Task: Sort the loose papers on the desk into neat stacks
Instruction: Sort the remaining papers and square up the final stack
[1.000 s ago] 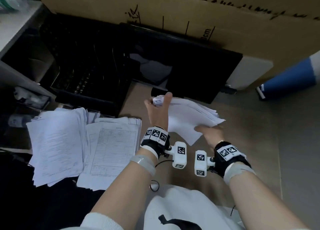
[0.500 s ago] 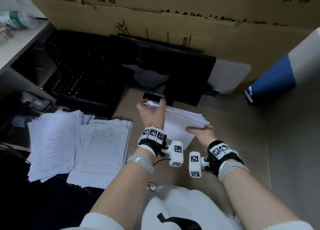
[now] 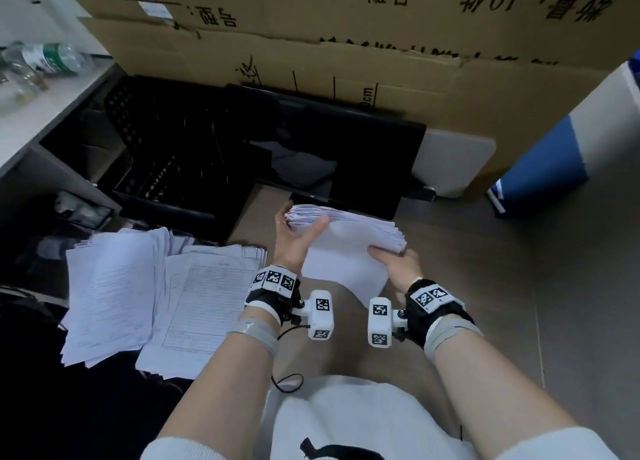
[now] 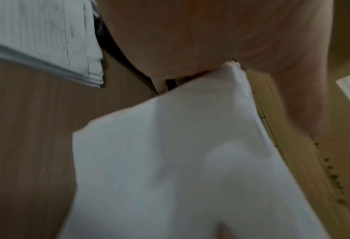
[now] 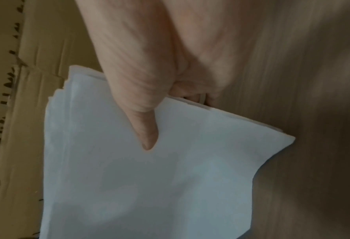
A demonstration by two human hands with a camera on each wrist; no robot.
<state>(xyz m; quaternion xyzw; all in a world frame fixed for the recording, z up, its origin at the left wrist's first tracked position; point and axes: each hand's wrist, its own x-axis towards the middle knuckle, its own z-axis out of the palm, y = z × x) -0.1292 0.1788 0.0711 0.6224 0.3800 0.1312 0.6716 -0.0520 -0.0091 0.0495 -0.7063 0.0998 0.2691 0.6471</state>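
Observation:
A thick bundle of white papers is held above the brown desk between both hands. My left hand grips its far left corner, thumb on top and fingers underneath. My right hand grips the near right edge; the right wrist view shows the thumb lying on the top sheet with the fingers curled below. In the left wrist view the bundle fans down from my palm. Two printed stacks lie on the desk to the left: a form stack and a text stack.
A black monitor lies flat just behind the bundle, with a black mesh tray to its left. Large cardboard boxes wall off the back. A blue and white object stands at the right. Bottles lie on a shelf at far left.
Both hands have kept their grip while the bundle's sheets have drawn together into a tighter pile. My head has tilted up, showing more of the cardboard boxes.

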